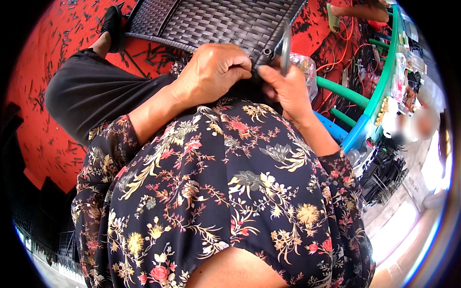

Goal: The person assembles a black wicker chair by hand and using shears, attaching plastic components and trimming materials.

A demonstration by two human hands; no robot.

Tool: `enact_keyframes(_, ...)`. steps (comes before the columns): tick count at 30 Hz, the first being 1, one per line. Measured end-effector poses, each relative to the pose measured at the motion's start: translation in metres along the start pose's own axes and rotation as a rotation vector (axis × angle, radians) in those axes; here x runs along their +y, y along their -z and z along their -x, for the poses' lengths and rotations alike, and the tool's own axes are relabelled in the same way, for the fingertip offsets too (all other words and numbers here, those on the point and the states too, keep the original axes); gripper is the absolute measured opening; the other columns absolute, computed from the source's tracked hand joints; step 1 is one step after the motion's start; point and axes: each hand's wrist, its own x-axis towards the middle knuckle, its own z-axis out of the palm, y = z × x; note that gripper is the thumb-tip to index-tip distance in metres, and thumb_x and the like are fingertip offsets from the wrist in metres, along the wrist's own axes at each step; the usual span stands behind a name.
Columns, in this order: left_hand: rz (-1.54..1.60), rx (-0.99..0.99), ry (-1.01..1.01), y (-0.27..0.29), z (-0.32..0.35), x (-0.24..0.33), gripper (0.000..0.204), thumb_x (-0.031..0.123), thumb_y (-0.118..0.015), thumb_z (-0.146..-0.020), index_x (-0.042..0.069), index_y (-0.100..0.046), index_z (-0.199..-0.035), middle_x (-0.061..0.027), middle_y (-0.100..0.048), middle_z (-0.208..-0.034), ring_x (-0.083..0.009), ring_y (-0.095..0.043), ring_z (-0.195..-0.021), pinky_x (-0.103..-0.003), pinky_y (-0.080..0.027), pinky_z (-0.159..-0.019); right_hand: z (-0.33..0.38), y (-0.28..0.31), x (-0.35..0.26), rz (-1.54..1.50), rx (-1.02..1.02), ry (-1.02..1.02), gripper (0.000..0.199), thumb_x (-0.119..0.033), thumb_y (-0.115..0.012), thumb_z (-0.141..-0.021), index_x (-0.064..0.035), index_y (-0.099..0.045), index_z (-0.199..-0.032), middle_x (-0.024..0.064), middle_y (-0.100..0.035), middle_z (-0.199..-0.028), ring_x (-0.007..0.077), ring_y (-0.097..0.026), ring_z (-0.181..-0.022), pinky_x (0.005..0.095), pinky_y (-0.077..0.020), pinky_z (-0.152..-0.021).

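A dark brown woven rattan-style panel (221, 21) on a frame lies in front of my lap, its near edge toward me. My left hand (213, 72) is closed at that near edge, thumb and fingers pinched by the corner; what sits between the fingertips is mostly hidden. Close beside it, my right hand (288, 89) is closed around a slim grey metal tool (286, 45) that points upward. Motion blurs the tool, so I cannot tell its kind. Between both hands a small dark round end (267, 53) shows at the panel's corner.
Black strip scraps (57, 55) litter the red floor (43, 115). To the right stands a green and blue tubular frame (353, 91) with a clear plastic bag (307, 72) by it. Orange cord (343, 53) runs behind. Another person's foot in a green slipper (333, 18) shows far right.
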Motion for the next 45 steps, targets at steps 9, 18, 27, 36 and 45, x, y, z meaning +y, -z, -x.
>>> enact_keyframes(9, 0.073, 0.076, -0.05, 0.002, 0.01, -0.004, 0.009, -0.002, -0.061, -0.071, 0.0, -0.06, -0.079, -0.0078, -0.057, -0.072, -0.0209, -0.058, -0.067, -0.027, -0.044, -0.06, 0.017, -0.022, -0.019, 0.112, 0.002, 0.349, 0.017, 0.005, -0.059, -0.075, -0.0004, -0.055, -0.091, 0.0011, -0.057, -0.08, 0.0032, -0.05, -0.058, 0.0174, -0.0431, -0.053)
enact_keyframes(18, 0.16, 0.072, 0.176, 0.012, 0.01, -0.007, 0.015, 0.001, -0.064, -0.07, 0.002, -0.06, -0.084, -0.0034, -0.049, -0.066, -0.0121, -0.048, -0.059, -0.025, -0.041, -0.055, 0.014, -0.026, -0.023, 0.145, 0.017, 0.244, 0.014, 0.001, -0.064, -0.075, -0.0024, -0.056, -0.085, -0.003, -0.052, -0.069, 0.0013, -0.046, -0.057, 0.0151, -0.0388, -0.05)
enact_keyframes(27, 0.121, 0.076, 0.221, 0.012, 0.012, -0.022, 0.016, 0.005, -0.065, -0.069, 0.001, -0.061, -0.084, -0.0061, -0.053, -0.067, -0.0147, -0.052, -0.061, -0.028, -0.043, -0.057, 0.014, -0.034, -0.019, 0.259, 0.199, 0.218, 0.01, 0.0, -0.063, -0.071, -0.0006, -0.058, -0.08, -0.0015, -0.054, -0.066, 0.0036, -0.048, -0.058, 0.0185, -0.0418, -0.054)
enact_keyframes(36, 0.102, 0.069, 0.333, 0.018, 0.011, -0.031, 0.017, 0.011, -0.066, -0.07, -0.001, -0.061, -0.081, -0.0077, -0.057, -0.064, -0.0152, -0.054, -0.06, -0.029, -0.044, -0.057, 0.016, -0.033, -0.011, 0.469, 0.307, 0.198, 0.016, -0.001, -0.062, -0.069, -0.0001, -0.056, -0.084, -0.0017, -0.051, -0.062, 0.0042, -0.047, -0.056, 0.0204, -0.0422, -0.054)
enact_keyframes(45, 0.201, 0.117, 0.326, 0.016, 0.006, -0.029, 0.016, 0.012, -0.065, -0.069, -0.001, -0.06, -0.077, -0.0086, -0.057, -0.062, -0.0156, -0.056, -0.058, -0.029, -0.044, -0.056, 0.012, -0.034, -0.009, 0.771, 0.434, 0.202, 0.016, 0.0, -0.057, -0.069, 0.0007, -0.05, -0.083, 0.0001, -0.047, -0.06, 0.0032, -0.043, -0.053, 0.0205, -0.0388, -0.05)
